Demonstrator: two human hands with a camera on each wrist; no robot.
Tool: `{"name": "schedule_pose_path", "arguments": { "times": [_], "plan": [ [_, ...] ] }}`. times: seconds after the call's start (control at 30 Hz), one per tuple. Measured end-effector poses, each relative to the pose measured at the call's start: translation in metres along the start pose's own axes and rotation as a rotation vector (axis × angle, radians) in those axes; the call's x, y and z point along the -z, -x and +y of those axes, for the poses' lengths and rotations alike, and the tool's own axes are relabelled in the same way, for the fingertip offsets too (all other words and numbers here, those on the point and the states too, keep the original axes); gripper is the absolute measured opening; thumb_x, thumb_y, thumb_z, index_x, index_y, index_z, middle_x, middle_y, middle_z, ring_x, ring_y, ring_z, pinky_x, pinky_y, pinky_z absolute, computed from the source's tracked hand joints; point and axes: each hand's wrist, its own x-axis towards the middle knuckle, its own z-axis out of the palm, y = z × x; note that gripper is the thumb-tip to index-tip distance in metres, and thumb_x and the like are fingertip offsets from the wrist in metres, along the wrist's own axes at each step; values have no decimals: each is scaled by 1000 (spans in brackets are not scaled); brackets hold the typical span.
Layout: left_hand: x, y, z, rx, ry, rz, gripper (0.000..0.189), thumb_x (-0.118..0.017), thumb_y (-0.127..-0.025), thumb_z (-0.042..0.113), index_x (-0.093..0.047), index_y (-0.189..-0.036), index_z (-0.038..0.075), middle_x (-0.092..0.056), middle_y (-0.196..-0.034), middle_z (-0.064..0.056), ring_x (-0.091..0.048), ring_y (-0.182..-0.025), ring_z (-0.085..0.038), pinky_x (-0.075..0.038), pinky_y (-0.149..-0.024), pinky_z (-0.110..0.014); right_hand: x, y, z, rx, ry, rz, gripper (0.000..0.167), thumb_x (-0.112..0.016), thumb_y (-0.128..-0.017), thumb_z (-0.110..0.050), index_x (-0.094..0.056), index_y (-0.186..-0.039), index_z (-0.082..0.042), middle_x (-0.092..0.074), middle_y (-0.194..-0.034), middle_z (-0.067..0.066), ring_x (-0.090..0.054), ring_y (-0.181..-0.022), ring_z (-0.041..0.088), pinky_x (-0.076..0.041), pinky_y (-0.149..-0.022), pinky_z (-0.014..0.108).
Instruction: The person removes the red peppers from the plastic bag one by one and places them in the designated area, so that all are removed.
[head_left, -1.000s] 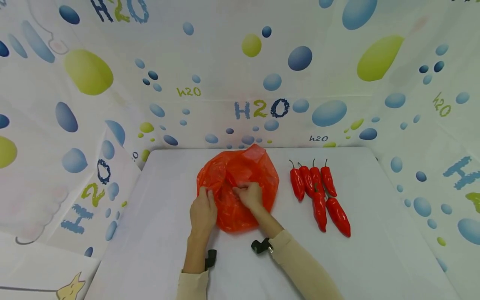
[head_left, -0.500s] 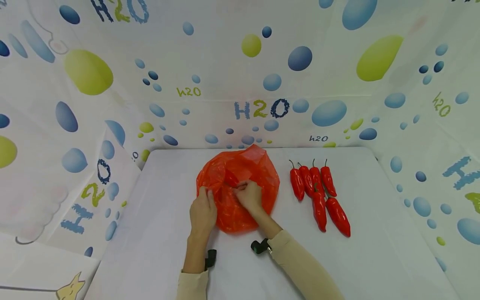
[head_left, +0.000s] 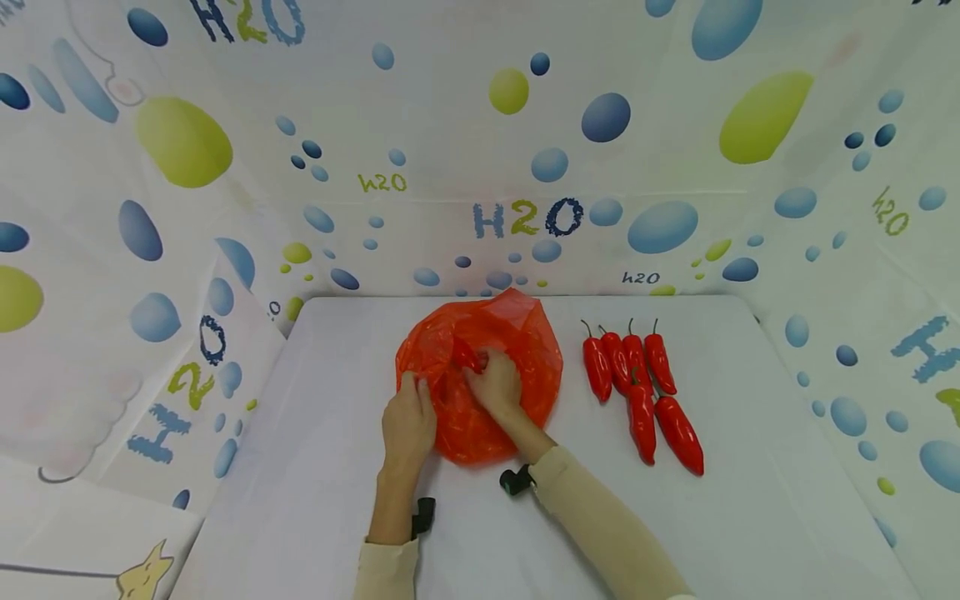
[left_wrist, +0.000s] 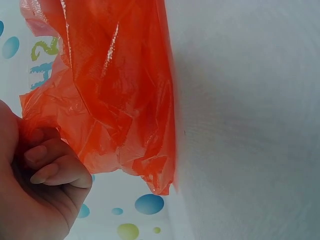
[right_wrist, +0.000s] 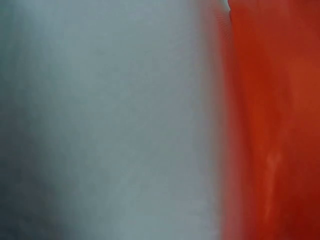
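Observation:
A thin, red-orange plastic bag (head_left: 450, 433) stands on the white table, its mouth facing up. My left hand (head_left: 408, 421) grips the bag's left rim; in the left wrist view that hand's fingers (left_wrist: 55, 162) are curled on the plastic. Inside the mouth, my right hand (head_left: 497, 385) holds a glossy red chili pepper (head_left: 467, 357), only part of which shows. To the right of the bag lie several red chili peppers with stems, among them a large one (head_left: 679, 435) at the front. The right wrist view shows the blurred bag (right_wrist: 280, 120) but no hand.
The white table (head_left: 315, 467) stands against a patterned cloth backdrop (head_left: 435, 108), which also hangs at both sides. A small black camera is worn on each wrist, one of them at the right cuff (head_left: 516, 481).
My right hand has shifted slightly up within the bag's mouth, and a red chili pepper shows more clearly at its fingers. My left hand stays on the rim. The head view has shifted slightly.

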Motion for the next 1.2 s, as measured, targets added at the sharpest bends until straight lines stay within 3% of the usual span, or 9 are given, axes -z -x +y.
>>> {"name": "schedule_pose_path", "arguments": {
  "times": [0.17,0.37,0.63,0.93,1.2],
  "plan": [
    [-2,0,1,3,-1,-6,21,-47,-112,23,-53,-114,3,-52,-68,-6,-51,-58,-22,-52,-59,-35,0,-3,5,-36,16,-30,32,-82,-91,-28,-75,-115,-8,-76,-99,6,-72,-89,24,-60,-82,42],
    [-3,0,1,10,-6,-13,21,-48,-112,22,-53,-114,3,-53,-69,-6,-51,-58,-22,-52,-59,-35,4,-3,9,-65,-44,-63,31,-86,-88,-28,-78,-107,-5,-78,-93,7,-73,-84,24,-61,-78,40],
    [-2,0,2,-21,-19,19,19,-49,-111,19,-53,-110,1,-50,-67,-8,-52,-59,-26,-48,-57,-39,13,2,9,-92,-136,-71,31,-87,-87,-26,-79,-106,-3,-78,-95,8,-74,-86,22,-61,-77,38],
    [-3,0,1,-10,-12,1,20,-47,-112,21,-53,-112,2,-50,-67,-7,-51,-59,-24,-48,-58,-36,29,12,4,-153,-226,-70,31,-88,-86,-27,-80,-107,-6,-79,-96,5,-76,-91,23,-62,-80,40],
    [-3,0,1,0,-10,0,20,-47,-112,22,-53,-111,2,-49,-66,-7,-50,-58,-25,-47,-58,-35,40,22,7,-159,-268,-51,32,-89,-84,-31,-81,-103,-6,-78,-90,3,-75,-84,21,-62,-77,39]
  ]
}}
